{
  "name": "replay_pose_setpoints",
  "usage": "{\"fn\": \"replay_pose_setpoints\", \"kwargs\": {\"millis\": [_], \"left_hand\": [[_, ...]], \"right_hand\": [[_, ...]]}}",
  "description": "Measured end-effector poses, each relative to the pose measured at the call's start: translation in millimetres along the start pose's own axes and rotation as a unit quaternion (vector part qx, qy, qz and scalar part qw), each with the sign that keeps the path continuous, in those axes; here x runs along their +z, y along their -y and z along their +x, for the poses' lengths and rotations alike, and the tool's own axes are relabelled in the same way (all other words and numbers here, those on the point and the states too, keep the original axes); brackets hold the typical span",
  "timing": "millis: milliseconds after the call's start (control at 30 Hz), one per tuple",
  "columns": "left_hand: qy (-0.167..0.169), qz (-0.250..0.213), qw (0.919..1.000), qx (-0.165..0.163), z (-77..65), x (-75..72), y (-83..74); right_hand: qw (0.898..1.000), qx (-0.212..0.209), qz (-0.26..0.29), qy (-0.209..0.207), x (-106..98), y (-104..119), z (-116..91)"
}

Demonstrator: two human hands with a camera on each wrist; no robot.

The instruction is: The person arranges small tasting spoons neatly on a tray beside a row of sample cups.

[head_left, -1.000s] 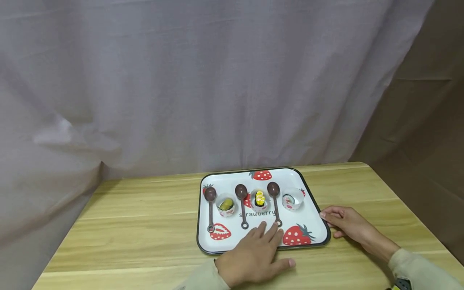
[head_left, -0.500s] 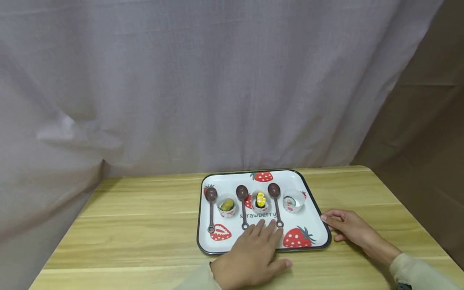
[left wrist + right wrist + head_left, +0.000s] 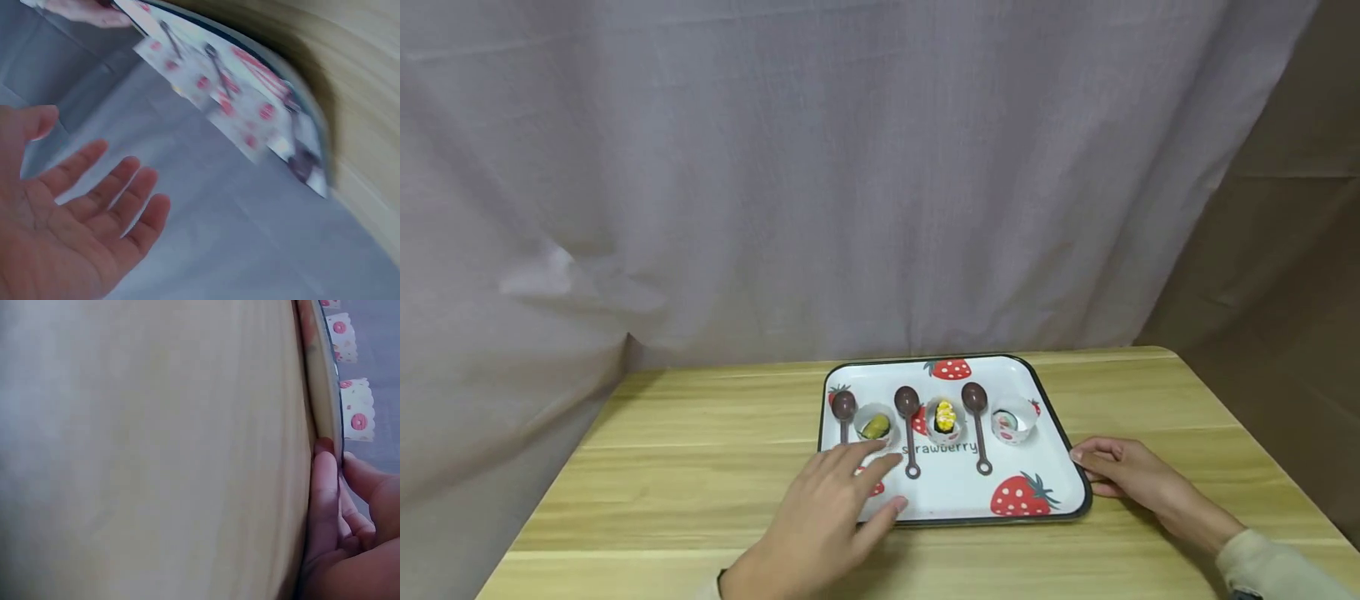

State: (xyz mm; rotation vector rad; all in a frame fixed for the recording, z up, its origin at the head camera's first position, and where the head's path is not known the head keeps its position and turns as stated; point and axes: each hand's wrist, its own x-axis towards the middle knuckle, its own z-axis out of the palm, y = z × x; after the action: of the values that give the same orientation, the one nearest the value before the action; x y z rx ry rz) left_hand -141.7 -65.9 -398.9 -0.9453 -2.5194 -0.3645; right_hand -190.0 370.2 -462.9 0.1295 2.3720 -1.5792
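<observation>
My right hand (image 3: 1138, 479) grips the right front edge of a white strawberry-print tray (image 3: 955, 496) with a dark rim. In the right wrist view, the thumb lies over the rim and fingers (image 3: 325, 500) reach beneath it. My left hand (image 3: 820, 521) is spread over the tray's front left part, holding nothing. It hides the lower end of the left brown spoon (image 3: 844, 406). Two more brown spoons, the middle one (image 3: 907, 401) and the right one (image 3: 974, 397), lie between paper cups. The cups hold a green-topped piece (image 3: 876, 428), a yellow-topped piece (image 3: 945, 415) and a small roll (image 3: 1004, 420).
The tray rests on a light wooden table (image 3: 647, 475), near its back edge. A grey curtain (image 3: 850, 183) hangs close behind, and brown cloth (image 3: 1262, 275) covers the right side.
My left hand has moved left, from the tray's front middle to its front left, with its fingers spread. The right hand stays on the tray's edge. The view has shifted slightly.
</observation>
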Motion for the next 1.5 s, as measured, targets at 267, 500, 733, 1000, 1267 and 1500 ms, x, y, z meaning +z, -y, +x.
{"fn": "replay_pose_setpoints", "kwargs": {"millis": [267,500,733,1000,1267,1500], "left_hand": [[0.030,-0.057,0.9840,-0.166,-12.8,9.6,41.1],[0.112,-0.163,0.9400,-0.278,-15.5,18.2,69.3],[0.181,-0.255,0.9023,-0.297,-17.0,22.8,83.7],[0.216,-0.307,0.8780,-0.297,-15.2,26.5,89.2],[0.214,-0.312,0.8752,-0.301,-9.9,30.0,94.2],[0.204,-0.311,0.8746,-0.310,-5.7,32.0,99.3]], "right_hand": [[1.000,-0.001,0.015,0.026,-20.0,-0.8,-4.4],[0.999,-0.022,0.002,0.044,-16.2,1.0,-9.2],[0.999,-0.031,-0.015,0.037,-6.3,7.8,-5.4],[0.999,-0.017,-0.045,0.010,0.2,16.8,-0.7],[0.999,-0.022,-0.036,0.011,0.4,19.5,0.8],[0.999,-0.031,-0.034,0.010,0.6,20.7,5.1]]}}
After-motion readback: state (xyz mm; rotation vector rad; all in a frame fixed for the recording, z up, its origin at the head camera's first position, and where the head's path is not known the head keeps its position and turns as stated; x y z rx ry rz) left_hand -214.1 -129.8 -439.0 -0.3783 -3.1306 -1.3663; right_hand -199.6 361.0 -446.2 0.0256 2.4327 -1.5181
